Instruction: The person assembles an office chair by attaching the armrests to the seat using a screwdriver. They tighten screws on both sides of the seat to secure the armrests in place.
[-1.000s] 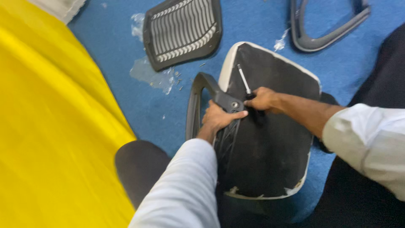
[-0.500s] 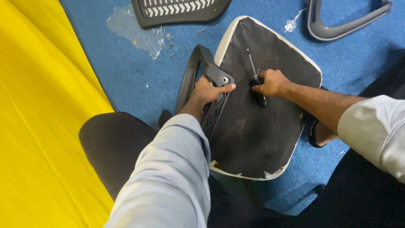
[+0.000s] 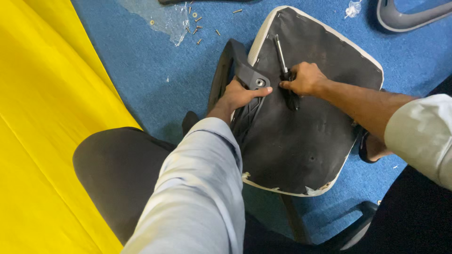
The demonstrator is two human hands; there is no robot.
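Note:
A black chair seat (image 3: 306,136) with a white rim lies underside up on the blue carpet. A black plastic armrest (image 3: 230,66) rests against its left edge. My left hand (image 3: 240,94) grips the armrest's bracket, thumb beside a metal washer (image 3: 259,82). My right hand (image 3: 303,77) is closed around the black handle of a screwdriver (image 3: 281,54), whose metal shaft points up and away over the seat.
Several loose screws (image 3: 195,23) and a clear plastic bag (image 3: 162,19) lie on the carpet at the top. A second armrest (image 3: 409,16) is at the top right. A yellow sheet (image 3: 42,127) covers the left side. My dark trouser knee (image 3: 117,169) is below.
The view has tilted downward, so the seat and hands sit nearer the top. Both hands stay on the armrest bracket and screwdriver, with the screwdriver shifted slightly.

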